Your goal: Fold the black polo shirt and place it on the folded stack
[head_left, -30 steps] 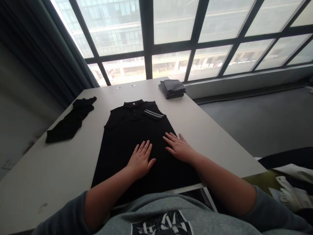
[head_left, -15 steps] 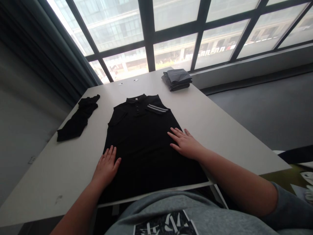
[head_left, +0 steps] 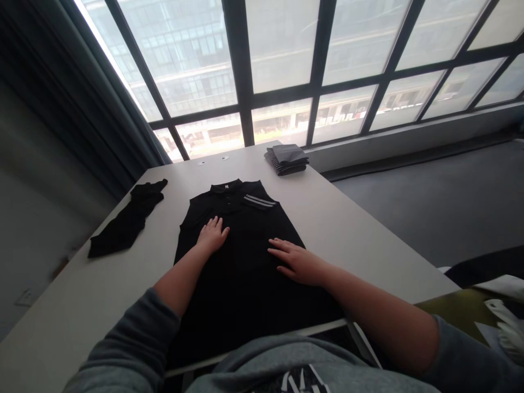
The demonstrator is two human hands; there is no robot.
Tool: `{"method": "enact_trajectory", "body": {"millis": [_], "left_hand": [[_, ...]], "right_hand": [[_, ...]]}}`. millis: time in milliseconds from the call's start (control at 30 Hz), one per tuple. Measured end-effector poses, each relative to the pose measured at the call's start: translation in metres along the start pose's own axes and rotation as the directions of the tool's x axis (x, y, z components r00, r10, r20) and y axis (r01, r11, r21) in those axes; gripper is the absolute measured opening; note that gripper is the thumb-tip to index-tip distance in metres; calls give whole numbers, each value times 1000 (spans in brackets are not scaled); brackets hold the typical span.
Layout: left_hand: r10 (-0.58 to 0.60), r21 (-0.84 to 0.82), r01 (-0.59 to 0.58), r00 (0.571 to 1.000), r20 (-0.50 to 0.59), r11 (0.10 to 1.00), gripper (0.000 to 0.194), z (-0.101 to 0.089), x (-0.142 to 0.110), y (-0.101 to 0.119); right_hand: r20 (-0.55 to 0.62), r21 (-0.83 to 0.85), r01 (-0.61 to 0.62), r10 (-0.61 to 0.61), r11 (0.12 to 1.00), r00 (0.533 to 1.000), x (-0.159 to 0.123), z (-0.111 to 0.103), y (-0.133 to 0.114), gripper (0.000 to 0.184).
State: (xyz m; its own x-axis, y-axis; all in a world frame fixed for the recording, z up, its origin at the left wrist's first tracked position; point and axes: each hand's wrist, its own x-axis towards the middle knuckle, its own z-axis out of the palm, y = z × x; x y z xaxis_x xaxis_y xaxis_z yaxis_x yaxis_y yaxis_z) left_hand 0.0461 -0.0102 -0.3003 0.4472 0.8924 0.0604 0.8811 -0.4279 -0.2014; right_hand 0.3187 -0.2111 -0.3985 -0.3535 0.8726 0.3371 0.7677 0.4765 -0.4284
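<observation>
A black polo shirt (head_left: 245, 284) lies flat on the white table (head_left: 347, 229), collar away from me, its sleeves folded in and a striped cuff showing near the collar. My left hand (head_left: 212, 236) rests flat on the upper left part of the shirt, fingers stretched out. My right hand (head_left: 295, 260) lies flat on the shirt's right side, fingers spread. Neither hand holds anything.
A crumpled black garment (head_left: 126, 221) lies at the table's left edge. A folded stack of grey and striped clothes (head_left: 286, 158) sits at the far right corner by the window. More cloth (head_left: 495, 305) lies low at the right, beyond the table.
My left hand has slid from the shirt's lower left edge up toward the collar. My right hand has stayed on the shirt's right side. The view tilted slightly.
</observation>
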Motion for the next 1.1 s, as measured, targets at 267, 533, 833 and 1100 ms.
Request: {"method": "enact_trajectory", "body": {"millis": [267, 533, 833, 1100], "left_hand": [[220, 13, -219, 974, -54, 976, 66, 30, -43, -6], [425, 31, -424, 898, -116, 905, 63, 44, -144, -33], [497, 83, -491, 860, -116, 867, 69, 41, -213, -61], [425, 43, -424, 895, -138, 905, 67, 44, -251, -60]], "right_hand": [[84, 34, -17, 14, 999, 996, 0, -6, -6, 61], [81, 68, -19, 13, 998, 997, -1, -7, -5, 61], [104, 27, -27, 24, 999, 994, -3, -9, -7, 58], [114, 14, 147, -148, 989, 982, 79, -35, -11, 57]]}}
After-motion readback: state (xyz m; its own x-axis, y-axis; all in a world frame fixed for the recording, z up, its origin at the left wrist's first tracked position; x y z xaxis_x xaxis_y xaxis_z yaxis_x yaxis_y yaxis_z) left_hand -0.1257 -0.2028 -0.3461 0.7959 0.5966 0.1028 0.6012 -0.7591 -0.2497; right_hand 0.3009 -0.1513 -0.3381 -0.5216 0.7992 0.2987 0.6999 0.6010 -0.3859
